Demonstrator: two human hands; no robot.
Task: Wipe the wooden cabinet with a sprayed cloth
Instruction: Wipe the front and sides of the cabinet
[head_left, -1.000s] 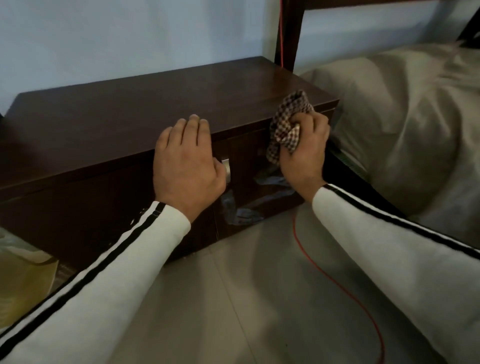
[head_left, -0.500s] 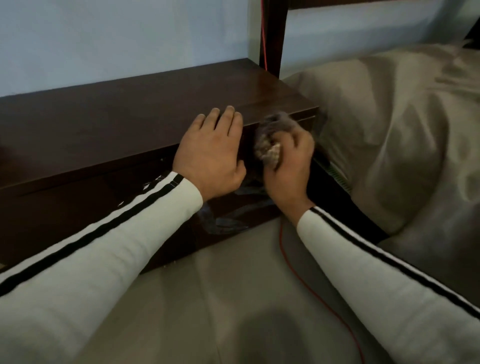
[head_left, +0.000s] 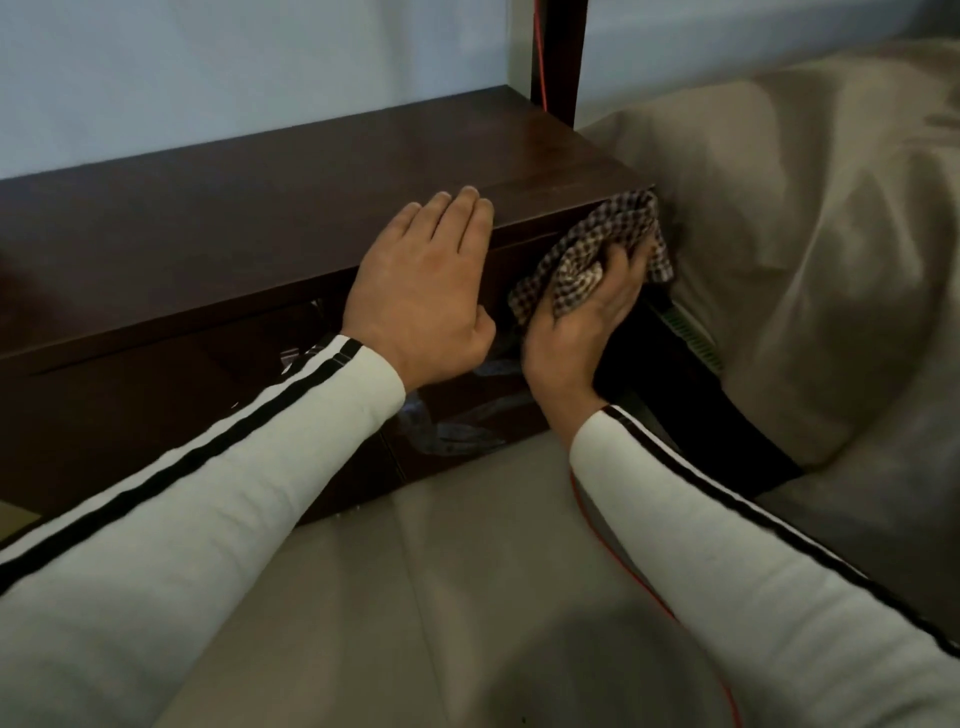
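A low dark wooden cabinet (head_left: 218, 218) stands against the pale wall. My left hand (head_left: 423, 291) rests flat on its front top edge, fingers straight and together. To the right, my right hand (head_left: 582, 322) grips a bunched brown-and-white checked cloth (head_left: 597, 244) and holds it against the upper right part of the cabinet's glossy front, near the right corner. The cloth's far end reaches the corner by the bed. Both arms wear white sleeves with a black stripe.
A bed with beige bedding (head_left: 810, 234) lies close to the cabinet's right side. A dark wooden post (head_left: 558, 57) rises behind the cabinet's right end. A thin red cord (head_left: 639, 582) runs across the tiled floor (head_left: 467, 597) below my right arm.
My right hand has carried the cloth back to the right along the cabinet front, toward the corner. My left hand stays on the top edge. The view has shifted a little.
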